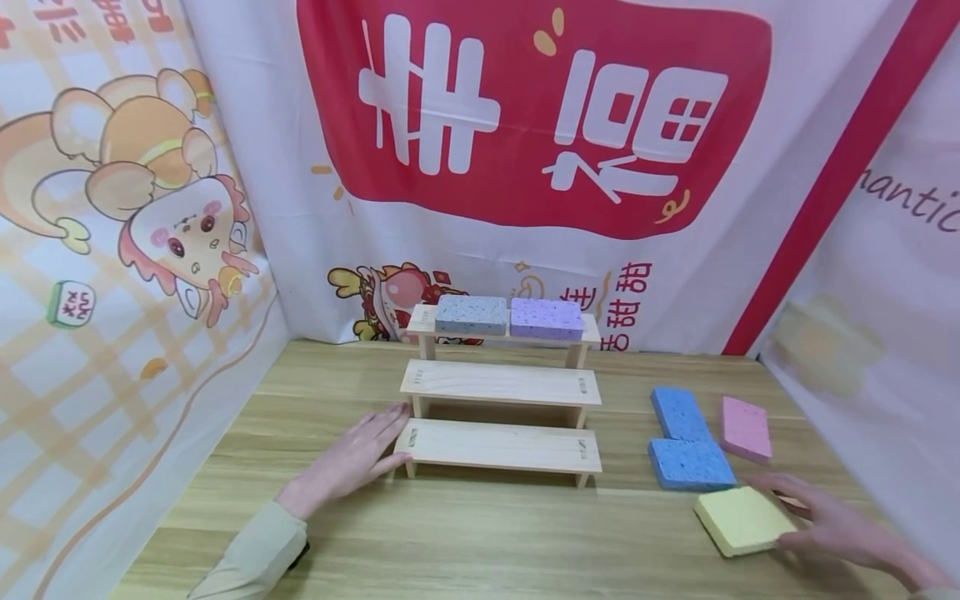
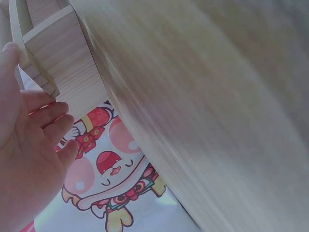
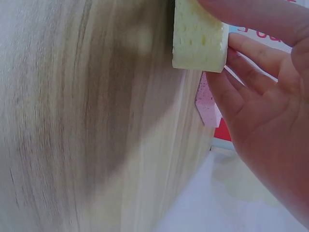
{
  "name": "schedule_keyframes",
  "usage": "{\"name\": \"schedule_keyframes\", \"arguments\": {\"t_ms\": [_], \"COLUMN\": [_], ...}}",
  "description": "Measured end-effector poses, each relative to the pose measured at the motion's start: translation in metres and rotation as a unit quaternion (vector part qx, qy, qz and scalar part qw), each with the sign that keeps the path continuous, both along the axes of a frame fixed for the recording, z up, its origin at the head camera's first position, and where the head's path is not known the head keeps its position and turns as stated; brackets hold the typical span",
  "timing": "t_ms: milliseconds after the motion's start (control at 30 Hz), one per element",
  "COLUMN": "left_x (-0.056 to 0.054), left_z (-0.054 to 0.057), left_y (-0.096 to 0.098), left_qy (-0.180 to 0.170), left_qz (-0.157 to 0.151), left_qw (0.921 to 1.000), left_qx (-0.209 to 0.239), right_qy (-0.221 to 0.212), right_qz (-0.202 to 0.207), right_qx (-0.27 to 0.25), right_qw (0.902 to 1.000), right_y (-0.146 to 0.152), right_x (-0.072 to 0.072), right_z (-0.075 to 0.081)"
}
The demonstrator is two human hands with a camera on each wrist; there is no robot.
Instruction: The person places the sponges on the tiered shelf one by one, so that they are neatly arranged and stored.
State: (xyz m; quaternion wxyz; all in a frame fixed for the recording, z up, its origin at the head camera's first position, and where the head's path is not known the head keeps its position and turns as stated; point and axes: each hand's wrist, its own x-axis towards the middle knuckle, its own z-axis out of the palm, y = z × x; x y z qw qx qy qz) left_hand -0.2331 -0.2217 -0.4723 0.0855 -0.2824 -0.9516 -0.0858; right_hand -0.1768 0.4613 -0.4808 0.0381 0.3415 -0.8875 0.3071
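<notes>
At the lower right of the head view, my right hand holds a yellow sponge at its right end. The right wrist view shows the thumb on one side of the yellow sponge and the fingers on the other. My left hand rests against the left end of a three-tier wooden stand, its fingers fairly straight. Up close in the left wrist view, the left hand's fingertips touch the stand's pale wood. On the top tier sit a grey-blue sponge and a purple sponge.
Two blue sponges lie right of the stand, beside a pink sponge. The wood-grain table meets printed cloth walls at the back, left and right.
</notes>
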Motion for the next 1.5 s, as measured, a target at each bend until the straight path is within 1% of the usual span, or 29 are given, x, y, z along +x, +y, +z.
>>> {"name": "schedule_keyframes", "arguments": {"t_ms": [100, 233, 433, 500, 700, 867, 1100, 1267, 1367, 1500], "left_x": [0.000, 0.001, 0.000, 0.001, 0.000, 0.000, -0.001, -0.001, -0.001, 0.000], "left_z": [0.001, 0.001, 0.001, 0.001, 0.001, 0.001, 0.000, 0.000, 0.001, 0.001], "left_y": [0.000, 0.000, 0.000, 0.000, 0.000, 0.000, 0.000, 0.000, 0.000, 0.000], "left_qy": [0.000, 0.003, 0.005, 0.005, 0.003, -0.001, -0.004, -0.002, 0.000, 0.002], "left_qz": [0.001, 0.001, -0.001, -0.002, -0.003, -0.002, 0.001, -0.002, -0.003, -0.005], "left_qw": [1.0000, 1.0000, 1.0000, 1.0000, 1.0000, 1.0000, 1.0000, 1.0000, 1.0000, 1.0000], "left_qx": [0.000, 0.000, 0.000, 0.001, 0.001, 0.001, -0.003, -0.002, 0.000, 0.000], "right_qy": [-0.017, -0.018, 0.004, 0.003, 0.001, 0.017, 0.028, 0.035, 0.027, -0.007], "right_qz": [0.019, 0.022, 0.004, -0.004, -0.055, -0.079, -0.102, -0.124, -0.138, -0.152], "right_qx": [-0.022, -0.044, -0.050, -0.050, -0.017, 0.009, 0.015, 0.035, 0.056, 0.077], "right_qw": [0.9994, 0.9986, 0.9987, 0.9987, 0.9984, 0.9967, 0.9943, 0.9911, 0.9885, 0.9853], "right_y": [0.000, -0.004, -0.012, -0.016, -0.032, -0.044, -0.059, -0.073, -0.082, -0.093], "right_x": [0.001, 0.003, 0.000, -0.001, -0.004, -0.007, -0.011, -0.014, -0.016, -0.019], "right_z": [0.004, 0.010, 0.021, 0.027, 0.046, 0.060, 0.074, 0.084, 0.091, 0.100]}}
